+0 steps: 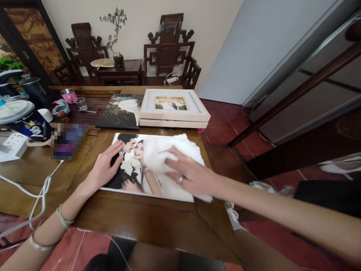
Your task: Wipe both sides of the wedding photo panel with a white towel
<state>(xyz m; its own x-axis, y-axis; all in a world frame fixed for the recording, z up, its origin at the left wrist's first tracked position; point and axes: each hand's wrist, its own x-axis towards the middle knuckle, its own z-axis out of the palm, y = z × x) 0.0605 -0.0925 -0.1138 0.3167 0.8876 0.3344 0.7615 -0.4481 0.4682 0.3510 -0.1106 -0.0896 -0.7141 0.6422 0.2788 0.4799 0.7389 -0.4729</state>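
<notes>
A large wedding photo panel (132,171) lies flat on the wooden table in front of me. My left hand (106,166) rests on its left edge, fingers stretched out and flat. Over the panel's right half spreads a white cloth (186,147) with a ragged edge, covering part of the picture. My right hand (188,169), with a ring on one finger, is on this cloth and grips it; the fingers are partly smeared by motion. Part of the cloth hangs past the panel's right edge.
Behind the panel are a framed photo box (175,109) and a dark photo album (119,109). To the left stand a lidded drink cup (27,120), a blurred-out phone (69,143) on a white cable (44,190), and a pink mug (68,95). The table's right edge (215,168) is close.
</notes>
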